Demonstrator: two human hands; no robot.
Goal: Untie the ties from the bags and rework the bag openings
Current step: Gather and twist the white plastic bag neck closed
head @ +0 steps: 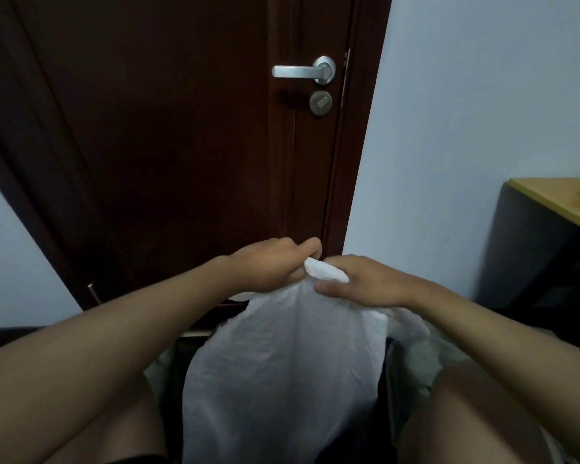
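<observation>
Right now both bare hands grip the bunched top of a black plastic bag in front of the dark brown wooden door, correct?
Not quite: the head view shows a white plastic bag, not black. Left hand and right hand grip its bunched top before the dark brown wooden door.

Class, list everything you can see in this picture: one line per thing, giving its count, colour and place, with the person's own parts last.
white plastic bag: one, translucent white, low centre between the knees, its gathered top held up
second bag: one, whitish, partly hidden behind the right forearm
door: one, dark brown, behind the bag
door handle: one, silver, on the door's right side
lock: one, grey metal, just below the handle
wall: pale grey, right of the door
desk: one, yellow top with dark side, far right
left hand: grips the bag's top
right hand: grips the bag's top
</observation>
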